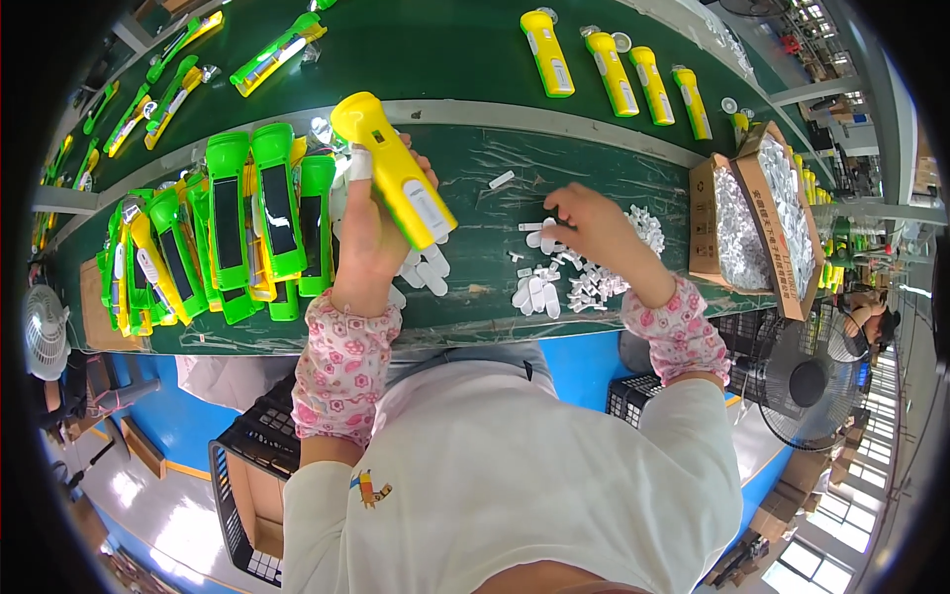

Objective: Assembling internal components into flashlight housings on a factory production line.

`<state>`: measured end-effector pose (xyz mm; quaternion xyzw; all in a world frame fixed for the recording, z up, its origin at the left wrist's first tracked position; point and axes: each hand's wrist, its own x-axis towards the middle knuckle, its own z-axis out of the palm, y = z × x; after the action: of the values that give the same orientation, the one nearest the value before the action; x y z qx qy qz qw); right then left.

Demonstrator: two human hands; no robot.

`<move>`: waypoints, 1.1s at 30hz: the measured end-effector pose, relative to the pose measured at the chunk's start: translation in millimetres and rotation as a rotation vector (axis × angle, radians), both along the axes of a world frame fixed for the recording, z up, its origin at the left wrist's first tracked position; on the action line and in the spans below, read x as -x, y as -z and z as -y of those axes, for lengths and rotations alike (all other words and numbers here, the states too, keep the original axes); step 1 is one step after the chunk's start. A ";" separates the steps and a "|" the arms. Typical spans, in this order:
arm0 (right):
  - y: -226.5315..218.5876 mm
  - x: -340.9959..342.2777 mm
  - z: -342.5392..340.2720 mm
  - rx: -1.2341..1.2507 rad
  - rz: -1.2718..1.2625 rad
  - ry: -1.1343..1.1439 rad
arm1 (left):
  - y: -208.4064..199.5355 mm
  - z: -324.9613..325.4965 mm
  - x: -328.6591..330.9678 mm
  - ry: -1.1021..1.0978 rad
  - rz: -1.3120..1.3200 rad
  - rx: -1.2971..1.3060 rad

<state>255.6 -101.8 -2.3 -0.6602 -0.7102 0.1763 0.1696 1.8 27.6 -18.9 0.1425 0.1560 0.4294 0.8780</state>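
My left hand (368, 223) is wrapped round a yellow flashlight (394, 170) with green edges, a wide head and a pale oval panel on its body. The flashlight is tilted, its head pointing up and to the left. My right hand (597, 230) is over the bench with its fingers curled but apart, and I see nothing between them. Close to its fingertips lie white oval pieces (537, 295). Small white plastic parts (594, 284) are heaped below and beside that hand. More white oval pieces (427, 272) lie next to my left wrist.
Green-and-yellow flashlights with dark panels (228, 213) are piled on the left of the green bench (475, 203). Several yellow flashlights (606, 74) lie on the far surface, behind a grey ledge (515, 117). At right, a cardboard box (705, 223) holds small silvery-white parts. A fan (807, 381) stands below it.
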 end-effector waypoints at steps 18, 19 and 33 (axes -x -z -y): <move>2.5 22.1 16.9 -0.089 -0.104 -0.247 | -19.5 34.5 2.7 0.036 -0.295 -0.197; 0.4 27.6 18.5 -0.053 -0.122 -0.272 | -19.1 33.5 2.4 0.032 -0.274 -0.200; -12.5 42.8 -11.2 -0.169 -0.294 -0.167 | -11.4 45.6 -5.5 0.070 -0.393 -0.381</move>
<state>212.8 -90.6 10.2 -0.5494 -0.7425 0.2241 0.3109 7.3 -18.0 -7.5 0.3909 0.2346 0.3844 0.8027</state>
